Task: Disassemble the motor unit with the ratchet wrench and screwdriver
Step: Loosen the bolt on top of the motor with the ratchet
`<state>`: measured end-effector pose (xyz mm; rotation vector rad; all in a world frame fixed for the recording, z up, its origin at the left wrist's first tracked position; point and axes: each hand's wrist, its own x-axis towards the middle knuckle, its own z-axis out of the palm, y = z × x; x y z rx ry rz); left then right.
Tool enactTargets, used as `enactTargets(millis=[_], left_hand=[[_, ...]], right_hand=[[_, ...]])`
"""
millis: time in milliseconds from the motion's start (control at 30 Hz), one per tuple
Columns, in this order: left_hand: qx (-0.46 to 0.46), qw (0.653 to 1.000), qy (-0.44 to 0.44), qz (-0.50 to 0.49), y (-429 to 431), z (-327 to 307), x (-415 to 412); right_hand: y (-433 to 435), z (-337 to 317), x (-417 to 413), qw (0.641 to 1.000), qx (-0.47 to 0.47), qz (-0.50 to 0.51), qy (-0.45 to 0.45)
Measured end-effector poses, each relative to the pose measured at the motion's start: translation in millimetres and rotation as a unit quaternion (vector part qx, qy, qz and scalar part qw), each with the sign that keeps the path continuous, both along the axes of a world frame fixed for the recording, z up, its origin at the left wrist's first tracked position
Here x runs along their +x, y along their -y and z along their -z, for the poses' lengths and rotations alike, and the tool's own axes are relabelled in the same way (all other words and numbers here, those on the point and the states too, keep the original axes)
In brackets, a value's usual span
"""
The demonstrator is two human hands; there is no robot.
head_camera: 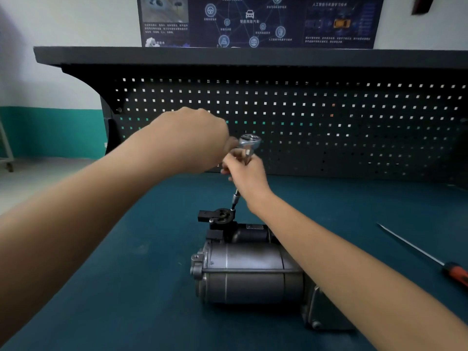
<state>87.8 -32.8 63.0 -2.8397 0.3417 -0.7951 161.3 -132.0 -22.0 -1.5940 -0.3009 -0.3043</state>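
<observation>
tabletop (126, 287): dark teal surface filling the lower half of the view and carrying everything below.

pegboard (354, 127): dark perforated back panel standing along the far edge of the tabletop, with a flat shelf (177, 55) across its top. a dark blue poster (258, 21) hangs on the wall above it.

motor (248, 274): grey metal cylinder lying on its side near the middle of the tabletop, its long axis running left to right. a smaller dark cylinder lies along its far side, and a black bracket (220, 216) stands up at the far left end. the right forearm crosses in front of the motor's right end and hides part of the housing there.

left hand (195, 138): raised above the motor, back of the hand toward the camera. its fingers are curled under and mostly hidden, with one fingertip meeting the left edge of the wrench head. the hand and forearm cover part of the pegboard and the left of the tabletop.

right hand (247, 173): just below and right of the left hand, fingers wrapped around the wrench's shaft.

screwdriver (430, 259): lying alone on the tabletop at the far right, well apart from the motor. its thin shank points away to the left and its red and black handle lies at the frame edge.

ratchet wrench (249, 143): shiny head uppermost and blurred. its thin shaft slants down and left through the right hand, and its tip sits on the bracket's right side.
</observation>
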Motion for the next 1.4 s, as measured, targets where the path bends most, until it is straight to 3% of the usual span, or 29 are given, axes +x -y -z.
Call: enactTargets(millis=[100, 200, 333, 433, 500, 600, 733, 767, 833, 933, 1033, 1200, 1400], left_hand=[[0.036, 0.998, 0.044, 0.033, -4.6, -4.5, 8.3], [0.066, 0.987, 0.112, 0.09, -23.7, -8.7, 26.6], [0.017, 0.979, 0.115, 0.17, -47.5, -3.5, 45.6], [0.006, 0.987, 0.091, 0.133, -53.4, -1.6, 51.2], [0.008, 0.994, 0.074, 0.085, -55.1, -3.5, 49.0], [-0.009, 0.999, 0.026, 0.023, -51.6, -2.7, 36.4], [-0.018, 0.999, -0.009, -0.027, -25.4, -6.0, 20.9], [-0.018, 0.999, -0.009, -0.028, -20.2, -6.6, 18.9], [-0.003, 1.0, 0.014, 0.0, -16.9, -3.5, 16.5], [0.039, 0.987, 0.125, 0.093, -30.4, 4.5, 20.3], [0.014, 0.971, 0.174, 0.16, -51.8, 10.5, 35.8], [-0.084, 0.981, 0.107, 0.138, -72.1, 29.7, 59.3], [-0.047, 0.993, 0.077, 0.074, -68.5, 18.0, 33.8]], right_hand=[[-5.3, -3.9, -1.1, 0.993, 0.098, 0.057, -0.029], [-1.6, -8.5, -0.7, 0.994, 0.104, -0.028, -0.036], [5.0, -11.3, 2.4, 0.982, -0.013, -0.186, -0.016], [9.6, -11.1, 9.1, 0.982, -0.099, -0.156, -0.048], [18.5, -2.4, 13.4, 0.97, -0.211, -0.106, -0.053], [35.9, 12.8, 14.2, 0.912, -0.39, -0.107, -0.073], [54.4, 22.6, 11.1, 0.751, -0.624, -0.163, -0.142], [56.6, 24.3, 9.5, 0.734, -0.64, -0.17, -0.15], [58.6, 27.8, 5.8, 0.736, -0.629, -0.193, -0.157], [60.0, 32.1, 1.5, 0.753, -0.601, -0.225, -0.147], [61.9, 34.5, -0.1, 0.759, -0.599, -0.22, -0.13], [63.1, 38.9, 0.1, 0.784, -0.561, -0.232, -0.128], [58.1, 35.2, -4.4, 0.779, -0.566, -0.24, -0.12]])
